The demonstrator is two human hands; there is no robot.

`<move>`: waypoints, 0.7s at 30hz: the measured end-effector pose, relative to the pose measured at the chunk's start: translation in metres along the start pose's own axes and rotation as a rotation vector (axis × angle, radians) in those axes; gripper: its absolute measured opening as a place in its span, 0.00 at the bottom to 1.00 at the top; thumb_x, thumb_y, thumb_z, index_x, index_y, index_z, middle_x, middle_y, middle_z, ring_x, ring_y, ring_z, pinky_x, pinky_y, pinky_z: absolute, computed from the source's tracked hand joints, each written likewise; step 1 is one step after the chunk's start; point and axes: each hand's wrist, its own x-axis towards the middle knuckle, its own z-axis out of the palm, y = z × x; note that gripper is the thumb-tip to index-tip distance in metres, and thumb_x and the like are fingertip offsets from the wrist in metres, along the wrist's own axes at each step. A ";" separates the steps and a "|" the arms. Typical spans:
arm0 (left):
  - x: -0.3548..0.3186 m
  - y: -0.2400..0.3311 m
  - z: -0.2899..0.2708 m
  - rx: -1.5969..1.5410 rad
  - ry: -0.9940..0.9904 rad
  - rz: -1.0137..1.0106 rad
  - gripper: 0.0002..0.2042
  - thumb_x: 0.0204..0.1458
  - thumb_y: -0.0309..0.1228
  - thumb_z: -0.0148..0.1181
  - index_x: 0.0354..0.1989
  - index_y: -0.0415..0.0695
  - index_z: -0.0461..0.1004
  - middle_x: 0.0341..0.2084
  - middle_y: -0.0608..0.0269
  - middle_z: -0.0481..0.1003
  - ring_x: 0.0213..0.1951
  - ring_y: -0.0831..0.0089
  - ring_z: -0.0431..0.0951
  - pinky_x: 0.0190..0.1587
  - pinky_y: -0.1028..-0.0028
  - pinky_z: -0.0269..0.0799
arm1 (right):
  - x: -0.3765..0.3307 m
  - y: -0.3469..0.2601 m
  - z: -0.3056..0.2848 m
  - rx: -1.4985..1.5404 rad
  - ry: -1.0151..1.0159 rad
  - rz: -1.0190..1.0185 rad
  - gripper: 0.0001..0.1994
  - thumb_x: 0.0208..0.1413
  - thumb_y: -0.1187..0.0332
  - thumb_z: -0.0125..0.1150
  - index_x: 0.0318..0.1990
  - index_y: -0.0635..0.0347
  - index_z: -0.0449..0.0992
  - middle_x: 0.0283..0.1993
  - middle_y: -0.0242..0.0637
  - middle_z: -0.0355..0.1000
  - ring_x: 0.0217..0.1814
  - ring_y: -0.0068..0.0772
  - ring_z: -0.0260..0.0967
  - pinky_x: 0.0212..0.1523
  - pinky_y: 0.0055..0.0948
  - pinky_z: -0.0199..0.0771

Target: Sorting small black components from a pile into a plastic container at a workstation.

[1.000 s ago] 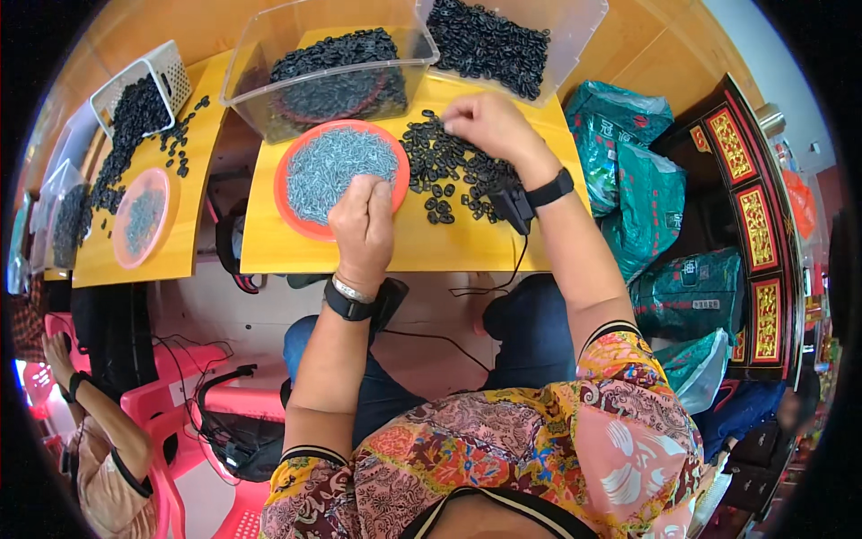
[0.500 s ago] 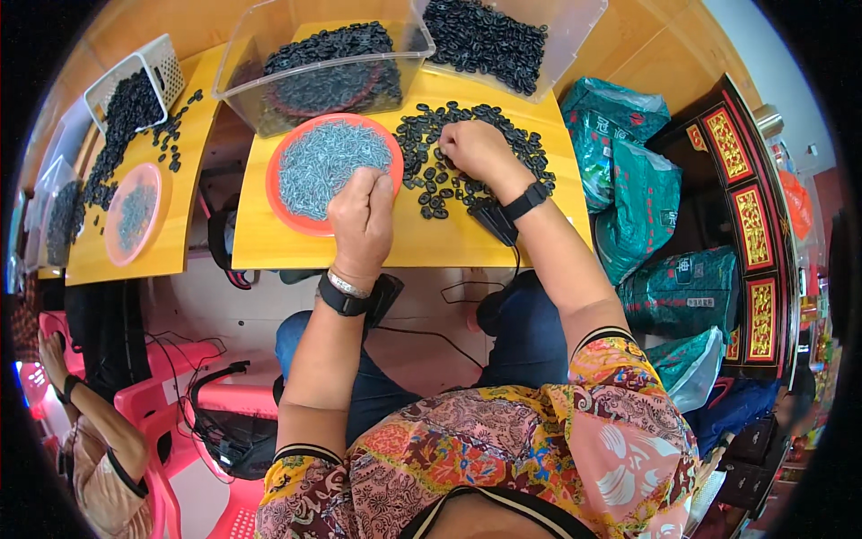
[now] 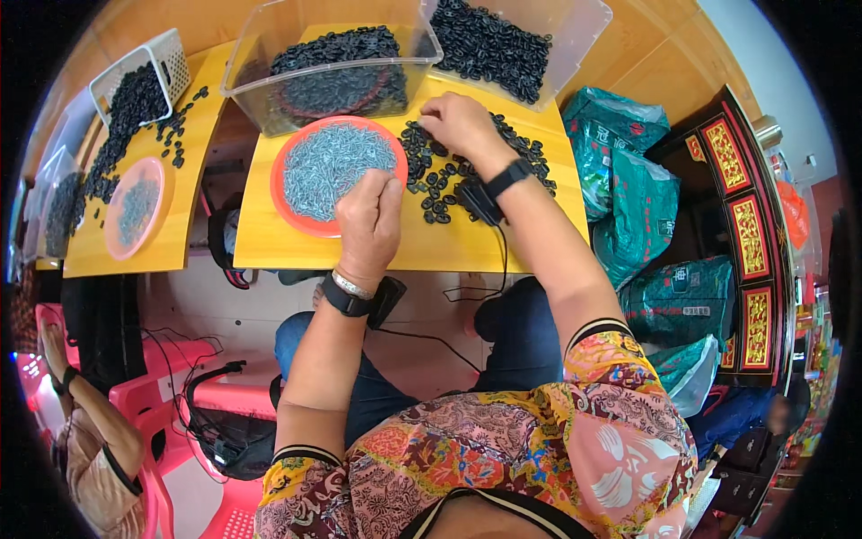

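Note:
My left hand (image 3: 368, 220) is closed in a fist over the right rim of a round orange-red plate (image 3: 277, 199). Heaped on that plate are grey metal screws (image 3: 328, 171). What the fist holds, if anything, is hidden. My right hand (image 3: 462, 130) is bent over the far side of a spread of small black oval pieces (image 3: 435, 184), close to the clear plastic box. Its fingers are curled together, and their tips and anything between them cannot be made out. Both wrists wear dark bands with small black devices.
A clear box (image 3: 422, 63) of black pieces stands behind the plate; another clear bin (image 3: 575, 40) holds more. On the left table (image 3: 171, 256) are a tipped white basket (image 3: 171, 67) and a pink plate (image 3: 162, 216). Green bags (image 3: 637, 198) stand right. A co-worker's arm (image 3: 103, 418) shows lower left.
My right hand has moved away from me and slightly left over the black pieces, toward the clear box. My left fist stays at the plate's rim with hardly any shift.

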 end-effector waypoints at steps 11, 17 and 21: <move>0.003 -0.002 -0.005 -0.043 0.033 -0.015 0.04 0.52 0.23 0.52 0.26 0.38 0.68 0.16 0.52 0.65 0.18 0.57 0.67 0.22 0.69 0.63 | -0.007 0.015 0.005 -0.016 -0.201 0.089 0.05 0.42 0.67 0.58 0.27 0.53 0.78 0.30 0.41 0.75 0.35 0.44 0.72 0.38 0.38 0.70; 0.004 -0.001 -0.001 -0.038 0.045 0.041 0.04 0.51 0.22 0.52 0.25 0.38 0.67 0.16 0.51 0.65 0.18 0.57 0.68 0.22 0.68 0.63 | -0.019 0.026 -0.004 0.038 -0.209 0.083 0.05 0.41 0.67 0.61 0.28 0.55 0.78 0.28 0.40 0.75 0.34 0.43 0.72 0.36 0.38 0.71; 0.003 -0.001 -0.002 -0.022 0.021 0.015 0.03 0.51 0.22 0.52 0.26 0.38 0.68 0.16 0.51 0.65 0.19 0.56 0.69 0.22 0.68 0.64 | -0.018 0.019 -0.007 -0.023 -0.207 0.059 0.07 0.43 0.66 0.61 0.32 0.54 0.79 0.32 0.40 0.76 0.36 0.42 0.73 0.39 0.37 0.71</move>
